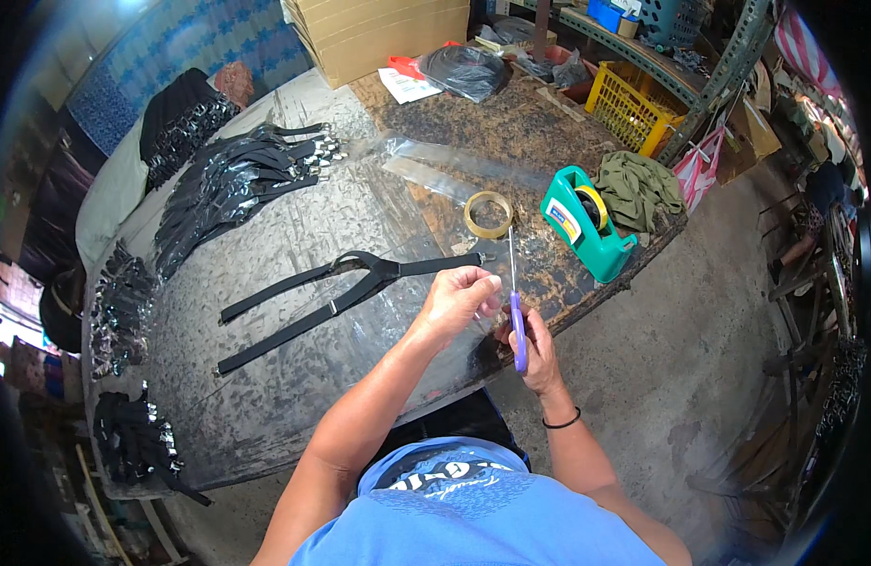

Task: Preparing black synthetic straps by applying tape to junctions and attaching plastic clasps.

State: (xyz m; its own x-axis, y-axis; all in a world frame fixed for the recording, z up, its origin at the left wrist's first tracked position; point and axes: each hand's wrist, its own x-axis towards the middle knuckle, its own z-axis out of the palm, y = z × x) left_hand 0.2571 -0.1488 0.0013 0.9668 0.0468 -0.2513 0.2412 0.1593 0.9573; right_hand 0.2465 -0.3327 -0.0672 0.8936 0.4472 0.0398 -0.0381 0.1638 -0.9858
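Note:
Purple-handled scissors (517, 330) are in my right hand (537, 351), with their blades pointing away from me toward a roll of clear tape (489, 215). Just left of them, my left hand (462, 300) is pinched at the fingertips; something small and see-through may be there, but I cannot make it out. Beyond that hand, a pair of black suspenders (379, 274) lies spread on the table, its two long straps running left. To the right stands a green tape dispenser (586, 226) with a yellow-cored roll in it.
Bundled black suspenders (237, 184) with metal clips cover the worn table's (265, 415) left side. Clear plastic sleeves (435, 174) lie behind the tape roll. An olive cloth (640, 189) sits at the right edge. At the back are a cardboard box (379, 38) and a yellow crate (633, 104).

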